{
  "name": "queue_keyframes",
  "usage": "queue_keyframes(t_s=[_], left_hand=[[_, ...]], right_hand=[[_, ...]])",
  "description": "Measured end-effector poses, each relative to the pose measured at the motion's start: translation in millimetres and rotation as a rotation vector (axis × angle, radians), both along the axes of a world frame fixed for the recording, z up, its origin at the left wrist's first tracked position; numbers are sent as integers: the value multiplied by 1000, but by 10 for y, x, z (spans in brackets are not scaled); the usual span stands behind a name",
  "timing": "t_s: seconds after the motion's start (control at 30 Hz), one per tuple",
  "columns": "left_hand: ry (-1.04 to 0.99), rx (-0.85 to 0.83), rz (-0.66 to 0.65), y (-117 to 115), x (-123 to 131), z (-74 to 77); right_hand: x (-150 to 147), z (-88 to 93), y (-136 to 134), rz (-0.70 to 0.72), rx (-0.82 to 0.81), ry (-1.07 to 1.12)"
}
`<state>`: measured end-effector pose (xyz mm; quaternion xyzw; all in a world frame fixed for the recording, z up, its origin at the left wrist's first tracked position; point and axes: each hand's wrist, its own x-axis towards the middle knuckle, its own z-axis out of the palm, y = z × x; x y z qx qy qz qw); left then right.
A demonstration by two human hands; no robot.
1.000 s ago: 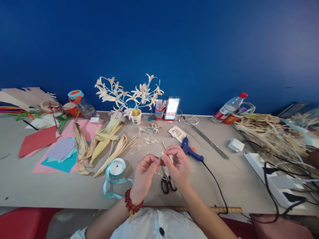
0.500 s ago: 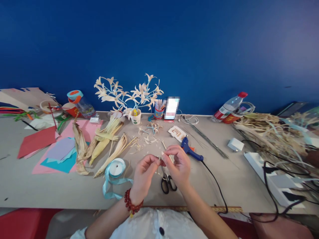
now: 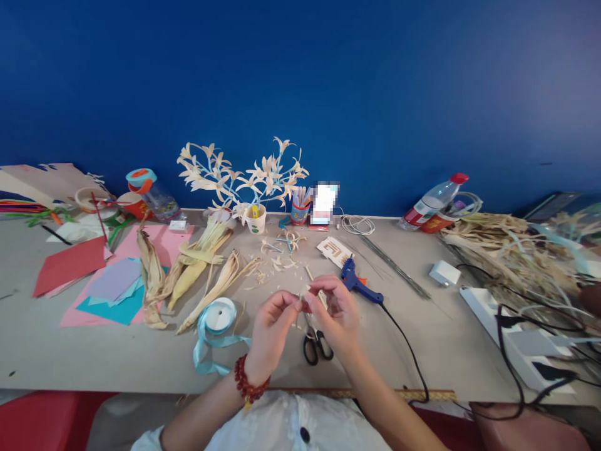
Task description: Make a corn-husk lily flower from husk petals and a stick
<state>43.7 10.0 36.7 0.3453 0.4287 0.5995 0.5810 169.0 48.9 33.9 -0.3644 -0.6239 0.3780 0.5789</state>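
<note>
My left hand [image 3: 273,329] and my right hand [image 3: 339,316] meet above the middle of the table, fingertips pinched together. Between them is a small pale piece [image 3: 307,290] that looks like corn husk; the fingers hide most of it. Beneath my right hand lie black-handled scissors [image 3: 317,348], their blades partly covered. A roll of light blue ribbon [image 3: 220,316] rests left of my left hand, its loose end trailing. The blue glue gun [image 3: 359,283] lies just beyond my right hand. Husk scraps [image 3: 283,264] are scattered past my fingers.
Husk flowers stand in a white cup [image 3: 255,220] at the back. Corn husks [image 3: 197,275] and coloured paper [image 3: 113,282] cover the left side. To the right are wires [image 3: 394,266], a tilted bottle [image 3: 432,203], a power strip [image 3: 509,338] with cables, and a dry husk pile [image 3: 498,250].
</note>
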Motion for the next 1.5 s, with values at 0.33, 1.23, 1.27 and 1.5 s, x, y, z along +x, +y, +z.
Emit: queue_keyframes(t_s=[0.33, 1.23, 1.27, 1.5], left_hand=[[89, -20, -1, -27, -7, 43], [105, -15, 1, -21, 3, 6], [110, -15, 2, -20, 2, 8], [121, -9, 2, -18, -5, 13]], right_hand=[[13, 24, 20, -6, -6, -39], [10, 71, 26, -38, 81, -131], [9, 73, 25, -35, 84, -128], [15, 90, 9, -21, 91, -116]])
